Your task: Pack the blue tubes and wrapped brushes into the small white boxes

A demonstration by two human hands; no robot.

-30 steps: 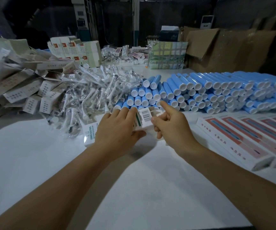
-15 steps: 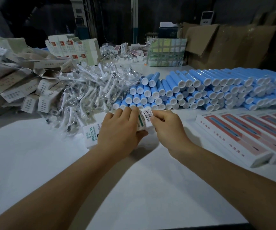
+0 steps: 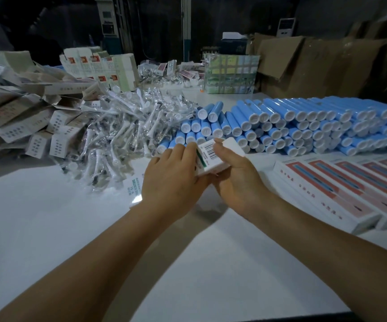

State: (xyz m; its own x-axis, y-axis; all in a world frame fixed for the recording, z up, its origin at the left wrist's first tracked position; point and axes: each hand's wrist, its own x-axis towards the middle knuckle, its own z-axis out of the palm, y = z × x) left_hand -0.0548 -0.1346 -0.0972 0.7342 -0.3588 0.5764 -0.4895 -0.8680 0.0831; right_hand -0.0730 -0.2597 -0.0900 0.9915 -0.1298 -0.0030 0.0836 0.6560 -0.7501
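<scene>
Far left on my white table (image 3: 48,228) there's a messy heap of flattened small white boxes (image 3: 25,117), still unfolded, some with printed panels facing me. Right next to that heap, touching it, is the pile of wrapped brushes (image 3: 120,131) in clear plastic sleeves, spilling toward the middle of the table.

Then my left hand (image 3: 171,180): it's palm down, fingers curled over the near side of a small white box (image 3: 213,156) that's lifted off the table, barcode label facing up. A second white box (image 3: 133,191) lies flat on the table, mostly tucked under that hand and wrist, green print showing at its end.

My right hand (image 3: 236,180) grips the same lifted box from the right, thumb on top by the barcode and the other fingers wrapped underneath. The box's far end flap sticks up past my thumb. Can't tell what's inside it from here.

Just behind both hands the blue tubes (image 3: 304,126) are stacked in rows, white caps facing me, running off to the right edge. In front of them, at right, a row of long red-printed boxes (image 3: 327,194) lies side by side.
</scene>
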